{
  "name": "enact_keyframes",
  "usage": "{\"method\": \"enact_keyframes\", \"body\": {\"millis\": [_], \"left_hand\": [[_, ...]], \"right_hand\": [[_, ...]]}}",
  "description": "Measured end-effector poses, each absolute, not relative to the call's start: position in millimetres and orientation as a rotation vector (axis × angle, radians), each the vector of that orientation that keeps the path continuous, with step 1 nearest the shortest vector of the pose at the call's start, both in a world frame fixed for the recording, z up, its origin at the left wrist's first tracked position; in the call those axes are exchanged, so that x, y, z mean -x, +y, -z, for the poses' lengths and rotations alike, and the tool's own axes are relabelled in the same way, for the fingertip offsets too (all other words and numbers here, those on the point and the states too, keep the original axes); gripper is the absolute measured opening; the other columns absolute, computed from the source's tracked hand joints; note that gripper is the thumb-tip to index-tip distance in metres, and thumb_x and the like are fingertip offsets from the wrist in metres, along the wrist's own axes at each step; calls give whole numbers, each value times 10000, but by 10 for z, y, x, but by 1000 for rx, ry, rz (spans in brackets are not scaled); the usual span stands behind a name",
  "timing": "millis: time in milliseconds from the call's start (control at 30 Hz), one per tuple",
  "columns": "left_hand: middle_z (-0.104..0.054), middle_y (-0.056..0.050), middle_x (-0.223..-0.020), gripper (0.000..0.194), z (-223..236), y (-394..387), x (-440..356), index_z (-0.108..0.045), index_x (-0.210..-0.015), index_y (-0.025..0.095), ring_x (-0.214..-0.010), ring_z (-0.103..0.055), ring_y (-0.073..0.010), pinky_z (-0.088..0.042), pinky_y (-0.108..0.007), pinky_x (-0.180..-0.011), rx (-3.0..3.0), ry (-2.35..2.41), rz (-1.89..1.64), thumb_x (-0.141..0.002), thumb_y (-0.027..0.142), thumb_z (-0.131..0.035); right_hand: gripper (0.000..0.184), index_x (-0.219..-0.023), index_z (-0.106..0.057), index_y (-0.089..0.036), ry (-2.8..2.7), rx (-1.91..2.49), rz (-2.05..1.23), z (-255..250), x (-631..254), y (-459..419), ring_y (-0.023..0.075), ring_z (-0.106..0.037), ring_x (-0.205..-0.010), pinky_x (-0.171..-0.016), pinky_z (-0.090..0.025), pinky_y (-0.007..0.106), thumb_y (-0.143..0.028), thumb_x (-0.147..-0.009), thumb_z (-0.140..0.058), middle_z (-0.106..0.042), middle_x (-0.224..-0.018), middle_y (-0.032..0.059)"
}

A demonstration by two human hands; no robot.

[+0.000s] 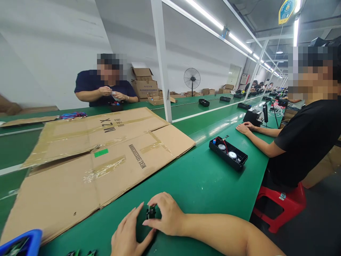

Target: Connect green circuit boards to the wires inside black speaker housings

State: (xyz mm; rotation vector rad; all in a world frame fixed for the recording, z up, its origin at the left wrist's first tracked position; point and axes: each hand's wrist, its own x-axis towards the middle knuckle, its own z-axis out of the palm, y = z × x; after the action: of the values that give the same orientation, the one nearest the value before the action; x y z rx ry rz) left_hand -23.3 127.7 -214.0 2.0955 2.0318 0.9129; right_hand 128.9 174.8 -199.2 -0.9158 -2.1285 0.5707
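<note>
Near the bottom middle, my right hand [169, 215] pinches a small circuit board with black parts [151, 212] between thumb and fingers. A thin green edge shows on the piece; its finer detail is too small to make out. My left hand [130, 231] is just to the left with fingers spread and thumb apart, its fingertips close to the board. Below and left, several similar small green and black boards [92, 252] lie on the green table, partly cut off by the frame. A blue bin [36, 238] with more boards stands in the lower left corner.
Flattened cardboard [80, 192] covers much of the left. A black speaker housing [229, 156] with two round drivers and wires lies ahead right. A co-worker [309, 138] sits at right on a red stool [290, 202]; another person [106, 85] works across the line. A white post [161, 60] rises ahead.
</note>
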Motion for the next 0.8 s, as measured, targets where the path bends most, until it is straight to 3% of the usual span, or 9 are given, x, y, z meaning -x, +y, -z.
{"method": "enact_keyframes", "body": {"millis": [200,467,733,800], "left_hand": [[-639,-91,-1140,482,2312,1324,330,-617,-1096,223,-1124,-543,-314,-454,-478,-901,-2269,1942,-854,-690,463,-518],[-632,-116,-1147,533,2385,1346,363,-583,-1132,175,-1101,-561,-303,-475,-450,-878,-2288,1961,-869,-704,482,-506],[-500,-139,-1316,555,2318,1343,341,-572,-1135,167,-1021,-602,-324,-510,-416,-816,-2167,2007,-861,-687,489,-517],[-542,-149,-1268,667,2315,1345,341,-476,-1246,147,-1007,-611,-315,-523,-404,-790,-2095,1993,-918,-685,505,-521]], "right_hand": [[334,-987,-567,-181,-2470,1015,-598,1937,-1285,1787,200,-534,-934,-808,-417,323,-369,-750,-710,-622,-1000,37],[322,-967,-560,-179,-2350,1030,-662,1972,-1277,1779,184,-550,-923,-814,-400,299,-363,-752,-713,-626,-972,27],[395,-939,-569,-176,-2333,1024,-654,2025,-1269,1801,183,-554,-904,-818,-413,305,-453,-710,-733,-625,-937,28],[405,-937,-574,-176,-2326,1029,-650,2025,-1266,1803,180,-555,-894,-812,-418,302,-464,-702,-736,-626,-931,28]]}}
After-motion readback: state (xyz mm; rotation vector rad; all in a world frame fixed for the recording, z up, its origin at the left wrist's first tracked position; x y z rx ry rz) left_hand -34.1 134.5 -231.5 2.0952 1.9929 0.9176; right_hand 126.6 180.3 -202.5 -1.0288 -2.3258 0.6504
